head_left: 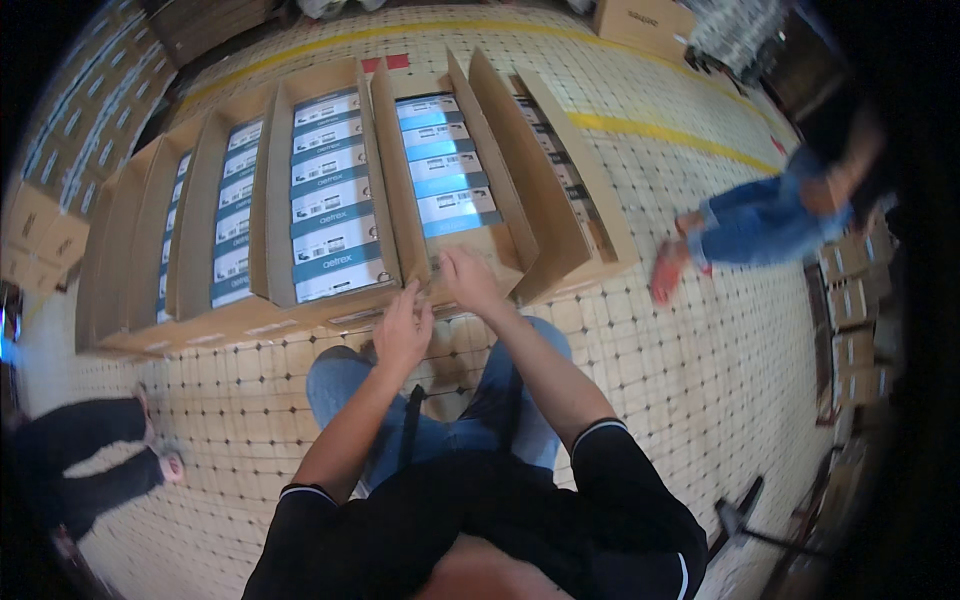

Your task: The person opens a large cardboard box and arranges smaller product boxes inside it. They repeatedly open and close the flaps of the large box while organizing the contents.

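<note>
In front of me an open cardboard carton [470, 242] holds a row of white and blue shoe boxes [455, 175], their label ends facing up. Its long side flaps stand upright. My right hand [470, 282] lies over the brown cardboard at the carton's near end, fingers stretched out and touching it. Just left of that, my left hand [403, 330] is at the near corner where this carton meets its left neighbour [388, 225]. Its fingers are slightly bent and apart, with nothing visible in them. The fingertips' exact contact is too blurred to make out.
More open cartons [262, 200] of shoe boxes line up to the left, and another [600, 235] stands right. A person in jeans [760, 215] is at the right; another person's dark-trousered legs [90, 440] are lower left. Stacked cartons [90, 110] fill the far left.
</note>
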A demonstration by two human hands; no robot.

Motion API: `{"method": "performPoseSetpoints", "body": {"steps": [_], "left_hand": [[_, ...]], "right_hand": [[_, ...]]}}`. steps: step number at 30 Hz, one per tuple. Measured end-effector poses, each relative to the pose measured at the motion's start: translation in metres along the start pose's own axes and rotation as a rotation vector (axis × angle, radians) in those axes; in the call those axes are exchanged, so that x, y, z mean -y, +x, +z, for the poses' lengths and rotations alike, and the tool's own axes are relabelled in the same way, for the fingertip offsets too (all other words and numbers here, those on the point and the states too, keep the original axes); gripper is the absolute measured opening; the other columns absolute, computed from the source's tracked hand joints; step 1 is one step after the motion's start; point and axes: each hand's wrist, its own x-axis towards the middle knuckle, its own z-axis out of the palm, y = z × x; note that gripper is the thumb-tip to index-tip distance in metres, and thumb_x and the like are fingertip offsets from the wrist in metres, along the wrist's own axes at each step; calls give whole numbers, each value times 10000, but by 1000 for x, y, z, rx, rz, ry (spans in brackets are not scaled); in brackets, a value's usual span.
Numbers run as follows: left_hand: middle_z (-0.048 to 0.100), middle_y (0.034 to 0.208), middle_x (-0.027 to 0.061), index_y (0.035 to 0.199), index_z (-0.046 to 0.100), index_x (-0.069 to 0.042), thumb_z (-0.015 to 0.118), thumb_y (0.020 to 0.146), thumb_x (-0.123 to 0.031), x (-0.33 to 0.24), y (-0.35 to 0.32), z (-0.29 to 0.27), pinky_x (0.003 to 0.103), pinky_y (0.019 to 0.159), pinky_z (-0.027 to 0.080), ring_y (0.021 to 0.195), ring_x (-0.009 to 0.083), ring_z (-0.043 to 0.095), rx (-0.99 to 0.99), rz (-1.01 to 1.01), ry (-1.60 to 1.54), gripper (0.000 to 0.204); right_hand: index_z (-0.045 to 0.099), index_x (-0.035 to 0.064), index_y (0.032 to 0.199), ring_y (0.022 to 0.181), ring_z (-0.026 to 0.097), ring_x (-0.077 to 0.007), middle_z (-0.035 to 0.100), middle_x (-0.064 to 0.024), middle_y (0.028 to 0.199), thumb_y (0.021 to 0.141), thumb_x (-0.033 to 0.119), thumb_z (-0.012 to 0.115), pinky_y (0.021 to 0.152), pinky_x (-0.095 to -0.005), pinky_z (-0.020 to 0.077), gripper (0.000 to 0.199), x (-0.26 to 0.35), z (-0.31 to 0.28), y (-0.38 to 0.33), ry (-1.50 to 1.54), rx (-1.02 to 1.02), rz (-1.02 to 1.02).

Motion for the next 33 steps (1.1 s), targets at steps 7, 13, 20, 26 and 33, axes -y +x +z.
{"method": "performPoseSetpoints", "body": {"steps": [7,13,20,26,33], "left_hand": [[690,981,226,1214,595,-47,548,966,-363,-30,28,24,502,754,529,886,405,676,-17,-297,290,404],[696,861,252,1034,616,-48,462,1005,-364,-29,32,8,551,724,532,808,445,681,36,-445,414,354],[681,825,267,989,654,-75,436,1020,-392,-8,28,20,570,717,518,783,480,657,-30,-406,399,387],[690,850,269,949,646,-10,410,1032,-349,-15,33,10,555,727,539,814,451,683,36,-350,404,421],[689,865,259,939,706,-49,401,1031,-395,-58,96,-58,562,764,522,861,457,670,-29,-213,540,470]], "right_hand": [[600,54,1186,1185,517,-340,627,-158,1137,928,474,577,988,-523,398,493,-57,-31,60,-734,297,-154],[665,76,1013,1105,524,-324,593,-149,1096,842,365,703,886,-440,443,338,-25,-112,11,-595,320,-361],[651,80,884,953,617,-325,635,-128,961,816,446,720,798,-470,474,379,-57,-138,-8,-582,-252,-444],[644,89,874,862,670,-320,671,-138,845,922,587,536,717,-463,532,511,-64,-152,19,-620,221,-427],[716,63,896,887,673,-381,703,-195,886,885,626,591,784,-469,532,577,0,-224,94,-532,344,-394]]}}
